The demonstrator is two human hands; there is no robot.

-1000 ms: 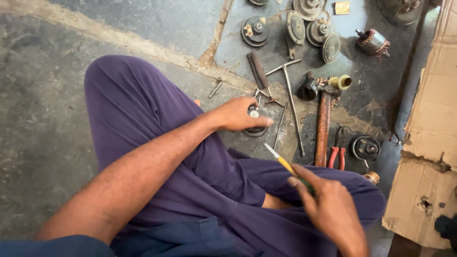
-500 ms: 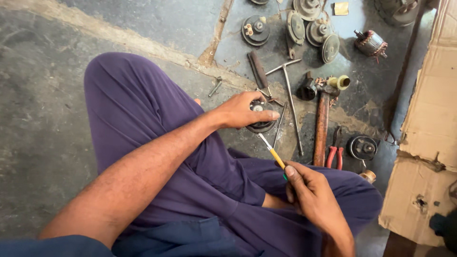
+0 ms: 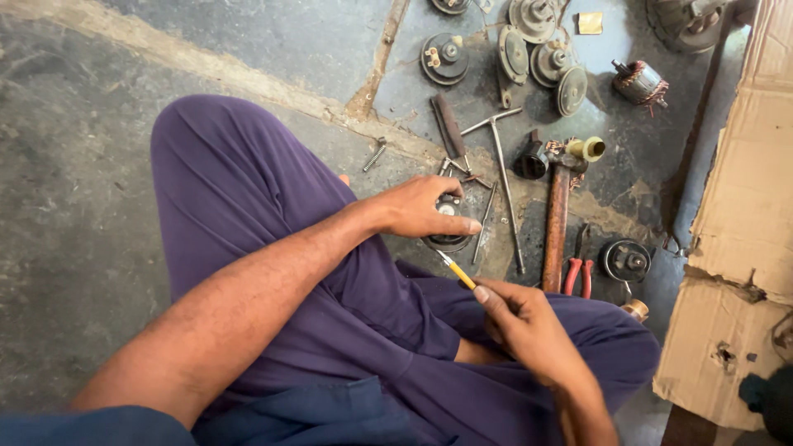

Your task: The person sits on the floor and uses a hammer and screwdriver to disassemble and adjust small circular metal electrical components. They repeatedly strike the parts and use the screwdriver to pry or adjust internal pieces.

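Sitting cross-legged on the stained grey concrete floor (image 3: 124, 272), the person steadies a small round dark metal motor part (image 3: 448, 241) just past the knee of their purple trousers (image 3: 273, 248). The left hand (image 3: 421, 208) is cupped over it, fingers curled closed around its top so most of it is hidden. The right hand (image 3: 520, 318) pinches the yellow handle of a thin screwdriver (image 3: 456, 270), fingers closed on it, the tip angled up towards the part's lower rim.

To my eye the step is seating that tip, and it would go best with the left hand pressing the part flat to the floor so it cannot spin. The blade should sit square before any turn; a slanted one could slip towards the thumb.

Beside the part lie a slim steel T-handled wrench (image 3: 502, 177) and a hammer with a rust-brown wooden shaft (image 3: 556, 227), then red-handled pliers (image 3: 578, 272). Farther towards the floor's far edge sit several round grey motor end caps (image 3: 529, 37) and a copper-wound armature (image 3: 638, 83). Torn brown cardboard (image 3: 743, 248) lines the right side.
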